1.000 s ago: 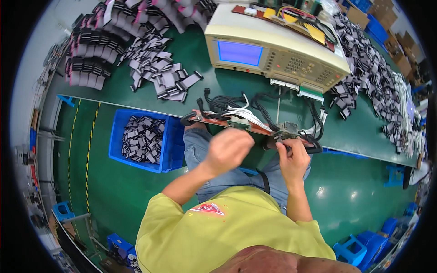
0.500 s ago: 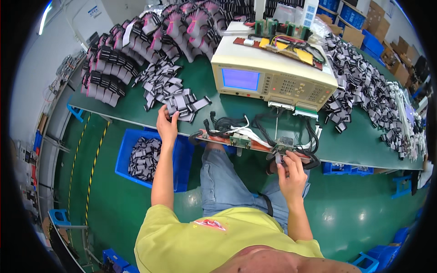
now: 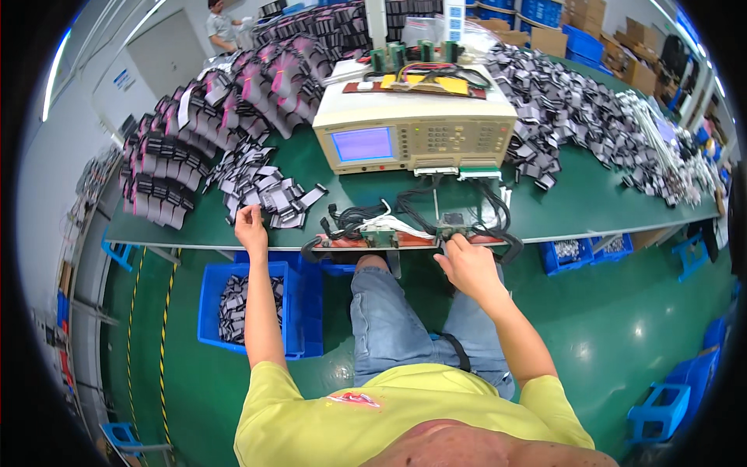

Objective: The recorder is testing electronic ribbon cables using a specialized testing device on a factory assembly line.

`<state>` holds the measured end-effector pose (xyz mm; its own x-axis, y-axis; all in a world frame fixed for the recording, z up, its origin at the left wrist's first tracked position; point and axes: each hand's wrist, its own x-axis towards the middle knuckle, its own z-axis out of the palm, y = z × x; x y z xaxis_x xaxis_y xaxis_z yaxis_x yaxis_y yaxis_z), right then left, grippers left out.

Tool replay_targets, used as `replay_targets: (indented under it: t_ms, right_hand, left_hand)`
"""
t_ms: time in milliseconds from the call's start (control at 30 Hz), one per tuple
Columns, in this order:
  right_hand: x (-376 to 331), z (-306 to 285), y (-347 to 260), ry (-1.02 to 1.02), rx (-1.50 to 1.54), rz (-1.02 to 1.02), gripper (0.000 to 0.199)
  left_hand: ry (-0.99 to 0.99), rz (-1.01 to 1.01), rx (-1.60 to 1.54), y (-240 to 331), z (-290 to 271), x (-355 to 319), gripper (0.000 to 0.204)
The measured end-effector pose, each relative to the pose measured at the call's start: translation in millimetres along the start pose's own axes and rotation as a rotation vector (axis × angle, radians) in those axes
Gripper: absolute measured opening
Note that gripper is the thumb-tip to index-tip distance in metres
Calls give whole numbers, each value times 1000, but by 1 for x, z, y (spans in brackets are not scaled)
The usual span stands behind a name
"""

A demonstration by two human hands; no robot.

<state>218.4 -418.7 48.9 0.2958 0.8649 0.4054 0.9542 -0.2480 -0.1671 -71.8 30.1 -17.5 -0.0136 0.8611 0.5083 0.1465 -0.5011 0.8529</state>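
Note:
Beside the loose pile of short grey ribbon cables (image 3: 272, 193) with black connectors, my left hand (image 3: 250, 231) is closed, fingertips together at the pile's near edge. Whatever it pinches, if anything, is too small to make out. My right hand (image 3: 470, 263) is closed at a small green circuit board (image 3: 451, 227) fixed along the table's front edge. Its fingers hide what they grip there. A second green board (image 3: 380, 237) sits further left on the same strip. Black and white leads run from the strip toward a beige bench tester (image 3: 416, 117) with a lit screen.
Bundled ribbon cables (image 3: 167, 167) are heaped at the left, and a large cable heap (image 3: 560, 109) covers the right side. Under the table's left part stands a blue bin (image 3: 294, 311) of cables. Another person (image 3: 222, 29) stands far back. A blue stool (image 3: 660, 409) is at lower right.
The view has shifted, showing more of the room behind. My left hand has drawn back from atop the pile to its near edge. My right hand, earlier holding a short grey ribbon cable, reaches the board.

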Motion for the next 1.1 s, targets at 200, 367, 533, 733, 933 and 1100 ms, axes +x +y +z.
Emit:
replay_targets:
  t_ms: [200,367,533,733,933,1100]
  right_hand:
    - [-3,22,-3,129,-16,40,24]
    - [-6,29,-1,248,14,4,16]
    - [-93,-20,-68,191,380,-362,31]
    - [-82,-54,73,177,226,144,33]
    - [52,-85,214,368,-48,171,32]
    - [112,-86,207,640,22,157,40]
  left_hand:
    - [-30,230,442,-13,9,2,22]
    - [-32,267,516,-18,4,11,36]
    - [-14,205,513,-19,13,8,40]
    - [24,234,457,-2,8,-1,37]
    - [-1,326,131,-24,-9,8,25]
    - [12,246,23,-14,-60,-25,20]
